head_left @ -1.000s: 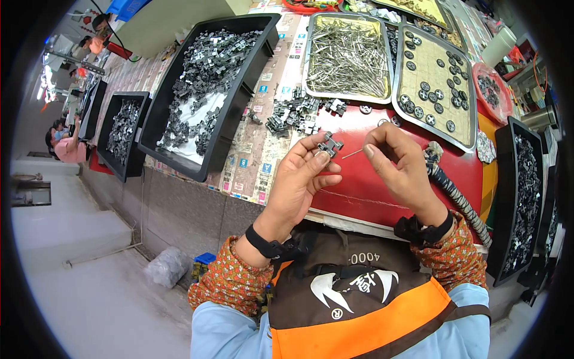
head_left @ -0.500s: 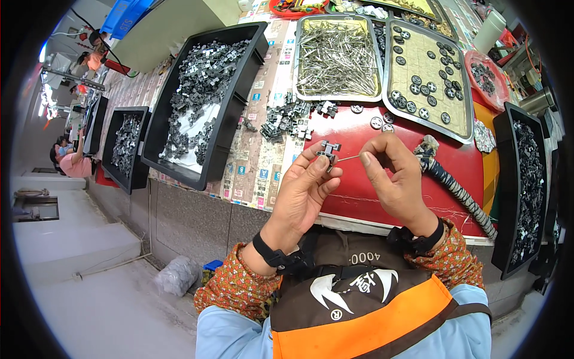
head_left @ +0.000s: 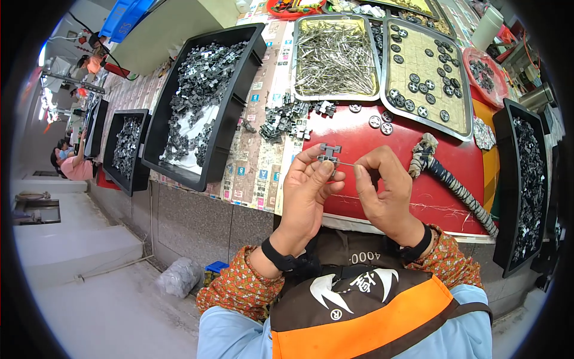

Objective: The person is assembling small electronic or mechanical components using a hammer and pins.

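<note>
Between the thumb and fingers of my left hand [head_left: 306,194] is a small grey plastic bracket-like part [head_left: 330,152], held up above the red board. My right hand [head_left: 387,191] pinches one end of a thin metal pin [head_left: 346,164]. The pin lies nearly level, and its other end reaches the plastic part; whether it sits inside a hole cannot be made out. On the table beyond my left hand lies a loose pile of similar grey plastic parts [head_left: 284,121]. A few small black wheels [head_left: 375,121] rest on the red board [head_left: 353,134] beyond my hands.
Ahead are a metal tray of pins [head_left: 338,57] and a tray with black wheels [head_left: 412,45]. Large black bins [head_left: 210,140] of parts stand left, another bin [head_left: 508,197] right. A tape-wrapped stick-like tool [head_left: 457,188] lies right of my right hand. A person [head_left: 76,164] sits far left.
Both hands have come closer together, the right one moving left and slightly down. The plastic part has turned to a more upright angle, and less of the pin shows between the hands.
</note>
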### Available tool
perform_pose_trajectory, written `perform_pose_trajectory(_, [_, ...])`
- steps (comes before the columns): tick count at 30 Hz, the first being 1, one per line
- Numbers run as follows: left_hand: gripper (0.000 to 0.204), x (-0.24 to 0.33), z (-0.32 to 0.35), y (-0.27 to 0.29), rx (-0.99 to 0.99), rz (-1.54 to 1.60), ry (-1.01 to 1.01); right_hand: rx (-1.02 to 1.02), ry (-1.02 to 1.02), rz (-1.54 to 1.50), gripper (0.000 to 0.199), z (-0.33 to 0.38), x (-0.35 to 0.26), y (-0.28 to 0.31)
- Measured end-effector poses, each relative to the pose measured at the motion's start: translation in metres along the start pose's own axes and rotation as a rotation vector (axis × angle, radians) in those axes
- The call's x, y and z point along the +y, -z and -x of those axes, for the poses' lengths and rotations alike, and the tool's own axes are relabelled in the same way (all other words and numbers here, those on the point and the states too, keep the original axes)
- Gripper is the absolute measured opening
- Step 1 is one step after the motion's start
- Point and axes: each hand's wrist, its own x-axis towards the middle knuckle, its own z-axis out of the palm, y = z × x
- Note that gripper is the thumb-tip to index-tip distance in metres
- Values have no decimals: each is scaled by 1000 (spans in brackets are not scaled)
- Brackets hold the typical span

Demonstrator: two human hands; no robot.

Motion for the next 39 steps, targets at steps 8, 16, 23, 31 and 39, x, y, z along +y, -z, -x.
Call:
perform_pose_trajectory(8, [36,-9,5,3,13,-365,-285,6,-590,-520,8,19,-8,-3])
perform_pose_trajectory(16, [36,-13,6,8,-64,-411,-313,17,-571,-492,8,28,-7,0])
perform_pose_trajectory(23, [36,-14,12,5,-99,-473,-379,-42,-886,-733,11,23,-15,14])
perform_pose_trajectory(31, [34,-19,10,4,-159,-462,-309,-14,-686,-502,8,36,-10,18])
perform_pose_trajectory(39, [36,-26,10,13,-163,-332,-172,-70,-76,-9,10,24,-9,28])
